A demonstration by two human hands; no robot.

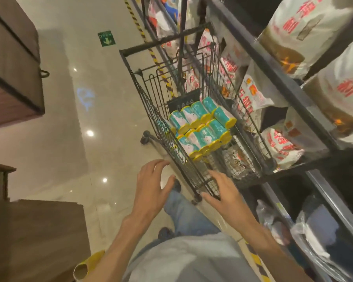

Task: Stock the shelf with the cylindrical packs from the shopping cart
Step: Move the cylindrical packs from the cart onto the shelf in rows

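Note:
Several teal cylindrical packs (202, 129) with yellow ends lie stacked on their sides inside the black wire shopping cart (151, 110), which stands beside the dark shelf (289, 86) on the right. My left hand (153, 188) hovers spread just outside the cart's near left wall, holding nothing. At the cart's near corner my right hand (222, 192) reaches with straight fingers, its fingertips close to or touching the wire rim. Both hands are a short way below the packs.
The shelf holds large white sacks (305, 31) with red print on upper levels and plastic-wrapped goods (314, 226) lower down. Brown wooden fixtures (14, 64) stand at left. A yellow-ended roll (86, 267) shows at the bottom left. Glossy floor (90, 98) stretches between, with striped tape.

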